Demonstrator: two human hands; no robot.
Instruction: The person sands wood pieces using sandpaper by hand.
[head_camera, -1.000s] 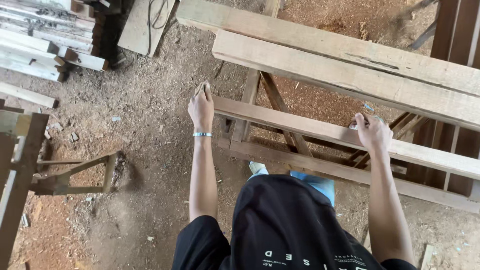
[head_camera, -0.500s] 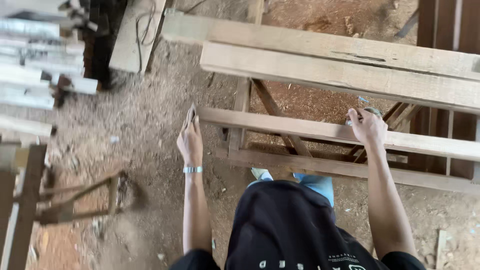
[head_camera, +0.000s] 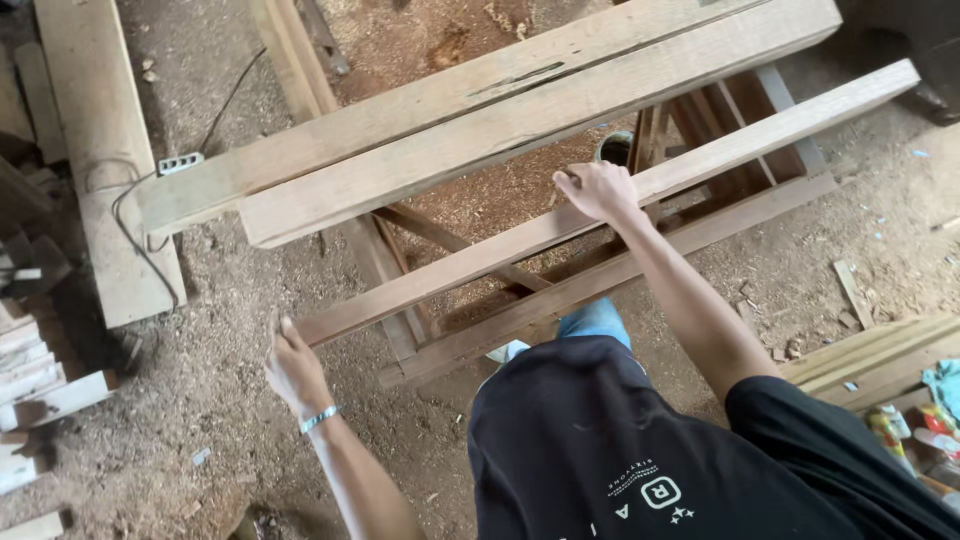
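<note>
Wooden plank (head_camera: 600, 215) spanning both hands, left hand (head_camera: 295, 372) gripping its end, right hand (head_camera: 597, 190) clasping mid-length

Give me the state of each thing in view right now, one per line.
Left hand: at the near end of the long plank, touching it; grip unclear.
Right hand: fingers curled over the long plank's edge.
Long plank: lying slanted across the wooden frame.
Two thick beams: lying side by side on the frame.
Wooden frame: standing on the sawdust floor.
Cable: loose across a board.
</note>
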